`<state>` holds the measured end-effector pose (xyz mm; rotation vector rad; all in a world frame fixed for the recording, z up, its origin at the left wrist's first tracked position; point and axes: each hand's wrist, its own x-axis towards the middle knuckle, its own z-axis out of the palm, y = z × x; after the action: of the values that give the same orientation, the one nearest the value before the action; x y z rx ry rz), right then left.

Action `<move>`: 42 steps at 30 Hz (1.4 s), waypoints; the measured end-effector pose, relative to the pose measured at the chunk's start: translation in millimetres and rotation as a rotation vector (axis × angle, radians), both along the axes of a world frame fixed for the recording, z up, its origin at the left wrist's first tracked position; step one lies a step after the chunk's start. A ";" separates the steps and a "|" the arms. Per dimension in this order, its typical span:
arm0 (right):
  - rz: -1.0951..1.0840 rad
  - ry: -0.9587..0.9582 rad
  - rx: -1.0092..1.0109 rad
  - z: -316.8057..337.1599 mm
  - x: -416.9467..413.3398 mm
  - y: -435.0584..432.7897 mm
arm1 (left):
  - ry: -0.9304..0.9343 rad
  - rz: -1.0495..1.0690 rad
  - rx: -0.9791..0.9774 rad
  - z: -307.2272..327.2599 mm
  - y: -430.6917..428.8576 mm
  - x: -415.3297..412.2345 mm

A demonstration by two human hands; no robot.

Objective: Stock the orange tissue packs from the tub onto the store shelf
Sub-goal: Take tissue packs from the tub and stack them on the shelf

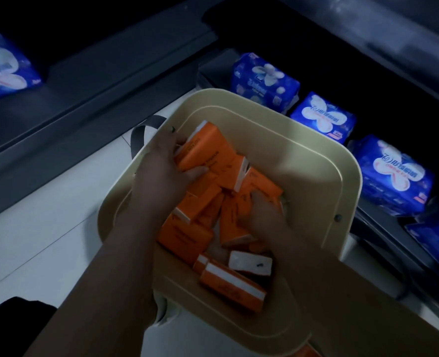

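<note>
Fingers of left hand (pixel 161 161) round orange tissue pack (pixel 203 148); right hand (pixel 262 215) amid packs (pixel 187 235), grasp unclear

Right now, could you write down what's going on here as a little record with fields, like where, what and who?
place: cream tub on a pale floor, in front of a dark store shelf
in the tub: loose heap of orange tissue packs
left hand: grips one orange pack at the tub's far-left side
right hand: down among the heap; blurred, grip unclear
on the shelf: blue packs in a row at right; no orange ones seen there
</note>
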<state>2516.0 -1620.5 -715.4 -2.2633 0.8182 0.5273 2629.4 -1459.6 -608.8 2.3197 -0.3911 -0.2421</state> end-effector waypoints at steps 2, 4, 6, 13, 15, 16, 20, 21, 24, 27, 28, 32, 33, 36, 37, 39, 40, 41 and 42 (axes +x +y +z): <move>-0.033 -0.009 0.049 1.4 -0.5 0.1 | 0.016 -0.015 0.015 -1.1 -0.1 -3.6; -0.061 -0.042 0.110 4.2 0.9 -0.4 | -0.004 -0.018 0.042 0.6 -0.3 -4.2; -0.041 -0.059 0.113 16.7 3.5 -2.3 | -0.048 0.003 0.085 9.5 0.1 -3.0; 0.080 -0.234 -0.006 115.3 8.2 -40.0 | -0.114 0.094 0.134 59.7 -7.5 -4.3; 0.078 -0.290 -0.051 150.3 0.5 -53.3 | -0.138 0.067 0.142 77.5 -14.6 -10.1; 0.057 -0.324 -0.070 168.5 -5.5 -59.7 | -0.140 0.049 0.150 86.5 -18.4 -12.3; -0.068 -0.447 -0.041 231.8 -35.1 -81.6 | -0.118 -0.030 0.077 126.8 -38.4 -26.1; -0.079 -0.475 -0.051 248.0 -44.5 -86.5 | -0.114 -0.050 0.029 138.8 -45.1 -31.5; -0.055 -0.519 -0.137 293.1 -76.2 -102.4 | -0.096 -0.119 -0.060 175.8 -66.7 -49.5; -0.089 -0.563 -0.232 334.2 -112.7 -121.6 | -0.082 -0.174 -0.127 209.4 -92.3 -70.9; -0.125 -0.576 -0.252 347.6 -126.3 -128.5 | -0.094 -0.193 -0.146 220.2 -101.5 -79.1; -0.239 -0.601 -0.390 395.5 -187.2 -159.5 | -0.153 -0.279 -0.184 258.3 -142.8 -115.7; -0.266 -0.608 -0.428 405.4 -203.4 -166.8 | -0.157 -0.305 -0.195 266.1 -154.1 -124.8; -0.375 -0.620 -0.482 428.4 -250.5 -188.3 | -0.155 -0.387 -0.239 287.5 -189.4 -154.0; -0.414 -0.625 -0.490 434.0 -265.4 -195.7 | -0.152 -0.418 -0.260 294.3 -201.0 -165.2; -0.482 -0.626 -0.500 443.3 -294.2 -209.8 | -0.138 -0.485 -0.298 306.0 -224.5 -187.8; -0.513 -0.623 -0.502 446.0 -307.5 -216.9 | -0.130 -0.519 -0.310 309.9 -236.4 -199.1; -0.543 -0.616 -0.510 447.6 -320.1 -224.5 | -0.120 -0.550 -0.314 312.5 -248.2 -210.4; -0.567 -0.603 -0.529 448.4 -332.3 -231.9 | -0.121 -0.579 -0.318 313.3 -260.4 -220.8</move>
<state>2183.7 -1852.5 -267.0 -2.2742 1.2928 -0.6724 2408.6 -1720.0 -295.5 1.8686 -1.0804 -0.2931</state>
